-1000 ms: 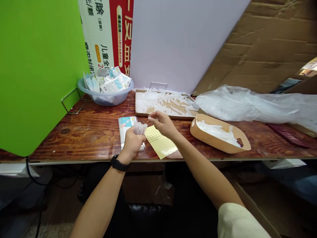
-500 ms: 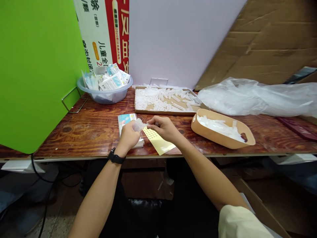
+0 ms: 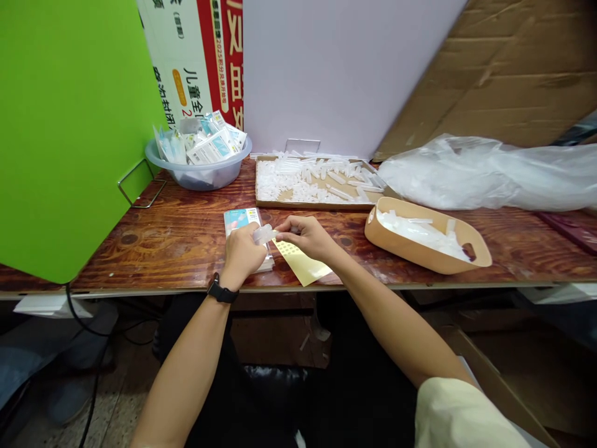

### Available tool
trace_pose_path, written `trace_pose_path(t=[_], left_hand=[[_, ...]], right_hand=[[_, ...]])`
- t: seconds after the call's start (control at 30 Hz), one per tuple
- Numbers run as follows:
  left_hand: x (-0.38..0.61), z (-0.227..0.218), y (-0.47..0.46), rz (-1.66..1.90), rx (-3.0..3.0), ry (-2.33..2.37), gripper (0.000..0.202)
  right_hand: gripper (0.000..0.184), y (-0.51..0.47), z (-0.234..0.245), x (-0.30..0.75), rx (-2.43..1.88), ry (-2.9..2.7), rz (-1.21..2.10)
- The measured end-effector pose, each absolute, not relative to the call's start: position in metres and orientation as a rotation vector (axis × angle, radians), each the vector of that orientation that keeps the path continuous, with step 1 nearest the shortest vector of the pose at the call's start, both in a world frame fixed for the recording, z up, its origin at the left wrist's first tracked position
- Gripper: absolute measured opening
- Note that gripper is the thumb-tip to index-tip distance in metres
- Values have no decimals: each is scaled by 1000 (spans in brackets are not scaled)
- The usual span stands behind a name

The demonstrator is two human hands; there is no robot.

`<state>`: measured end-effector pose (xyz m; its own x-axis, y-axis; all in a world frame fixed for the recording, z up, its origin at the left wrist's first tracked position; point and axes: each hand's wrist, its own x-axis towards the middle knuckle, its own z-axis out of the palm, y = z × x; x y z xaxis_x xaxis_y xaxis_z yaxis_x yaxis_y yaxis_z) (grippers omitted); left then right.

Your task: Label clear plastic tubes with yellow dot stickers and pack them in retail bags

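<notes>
Clear plastic tube (image 3: pixel 263 234) sits in left grip (image 3: pixel 242 254), touching right fingertips (image 3: pixel 280 234).

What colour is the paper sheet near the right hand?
The sheet is pale yellow with rows of dots; head view.

A varnished wooden tabletop (image 3: pixel 140 255) stands against a bright green board (image 3: pixel 69 124), a red-and-white printed board (image 3: pixel 186 62), a pale lilac panel (image 3: pixel 345 74) and a corrugated cardboard sheet (image 3: pixel 513 74), the last tilted. Below lie a speckled stone floor (image 3: pixel 121 398) and a black cable (image 3: pixel 96 379).
</notes>
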<state>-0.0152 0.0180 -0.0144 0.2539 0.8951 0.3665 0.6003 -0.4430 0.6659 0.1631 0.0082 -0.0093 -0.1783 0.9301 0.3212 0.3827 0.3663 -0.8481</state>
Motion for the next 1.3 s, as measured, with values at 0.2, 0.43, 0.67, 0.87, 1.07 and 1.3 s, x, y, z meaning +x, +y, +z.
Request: trace_pose_path(t=[0.2, 0.43, 0.67, 0.87, 1.07, 1.3], left_hand=[[-17, -19, 24, 1156, 1878, 1197, 20], [-18, -14, 21, 1158, 2124, 1325, 23], [-19, -8, 15, 1163, 2325, 1422, 26], [-20, -13, 14, 1328, 2320, 1349, 23], [-19, -16, 12, 1339, 2302, 1370, 24], [-13, -18, 11, 1261, 2305, 1415, 29]], right_hand=[[27, 6, -10, 158, -1062, -1641, 914], [14, 6, -10, 160, -1117, -1779, 685], [10, 7, -13, 159, -1068, -1830, 581], [14, 3, -18, 152, -1031, -1776, 635], [17, -1, -21, 147, -996, -1709, 776], [21, 0, -32, 145, -954, -1610, 904]])
